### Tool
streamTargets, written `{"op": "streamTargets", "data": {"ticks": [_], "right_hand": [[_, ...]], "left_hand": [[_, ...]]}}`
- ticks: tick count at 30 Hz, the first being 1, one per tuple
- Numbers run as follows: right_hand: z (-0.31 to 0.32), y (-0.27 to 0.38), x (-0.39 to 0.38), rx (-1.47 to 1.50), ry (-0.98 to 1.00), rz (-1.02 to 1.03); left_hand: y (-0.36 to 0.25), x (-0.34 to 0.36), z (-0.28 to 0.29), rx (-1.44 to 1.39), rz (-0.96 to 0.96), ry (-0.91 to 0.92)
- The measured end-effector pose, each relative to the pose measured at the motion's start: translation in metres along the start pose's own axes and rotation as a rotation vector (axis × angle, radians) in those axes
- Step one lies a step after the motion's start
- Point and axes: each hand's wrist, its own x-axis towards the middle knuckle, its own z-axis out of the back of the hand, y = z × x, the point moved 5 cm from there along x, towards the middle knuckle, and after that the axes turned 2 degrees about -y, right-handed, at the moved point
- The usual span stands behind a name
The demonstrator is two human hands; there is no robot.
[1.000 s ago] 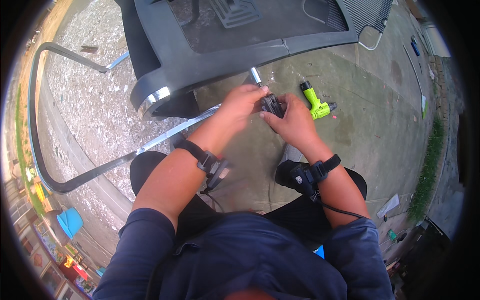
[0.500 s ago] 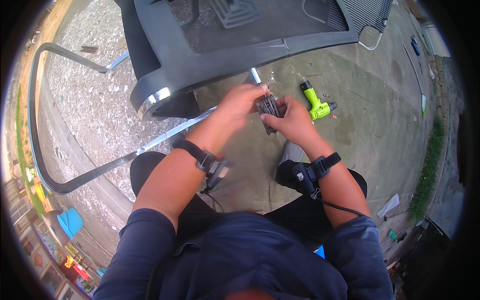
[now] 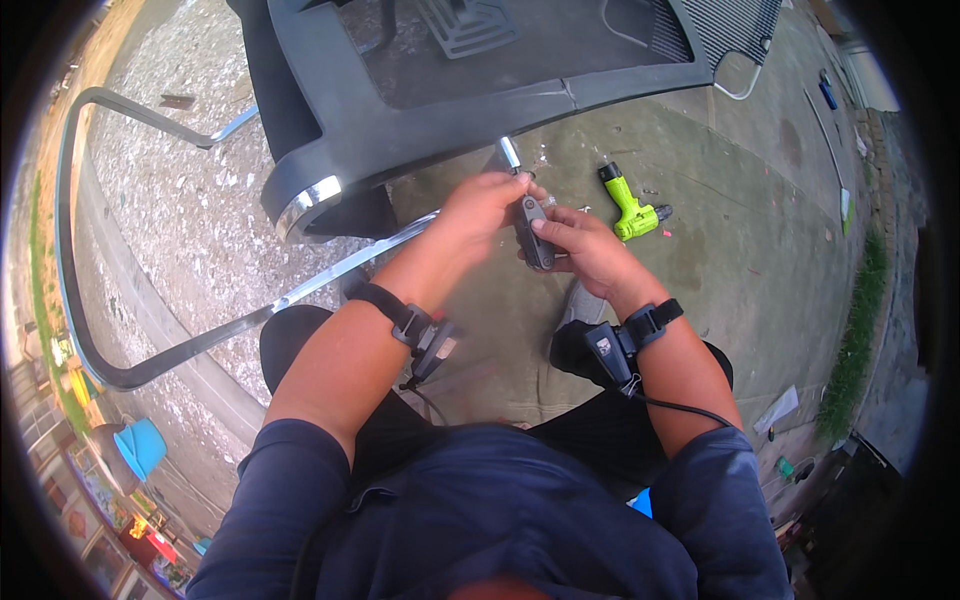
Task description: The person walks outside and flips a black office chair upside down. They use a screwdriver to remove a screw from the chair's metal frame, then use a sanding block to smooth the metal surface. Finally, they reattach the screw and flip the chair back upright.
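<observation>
in the head view, the right hand (image 3: 592, 252) is pinching a slim, dark grey metal folding tool (image 3: 540, 241). the left hand (image 3: 484, 207) is curling at the tool's upper end; i can't tell what it is gripping. the tool is sitting between both hands, near a shiny silver cylinder (image 3: 510, 152). a lime-green and black cordless drill (image 3: 632, 212) is lying to the right on the greenish-grey ground (image 3: 725, 265).
</observation>
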Motion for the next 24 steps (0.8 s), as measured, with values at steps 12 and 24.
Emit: {"op": "streamTargets", "data": {"ticks": [12, 24], "right_hand": [[-0.013, 0.024, -0.012, -0.602, -0.280, 0.252], [-0.001, 0.012, -0.003, -0.563, -0.225, 0.144]], "left_hand": [[0.002, -0.001, 0.001, -0.024, -0.007, -0.103], [0.004, 0.002, 0.000, -0.011, -0.033, -0.131]]}}
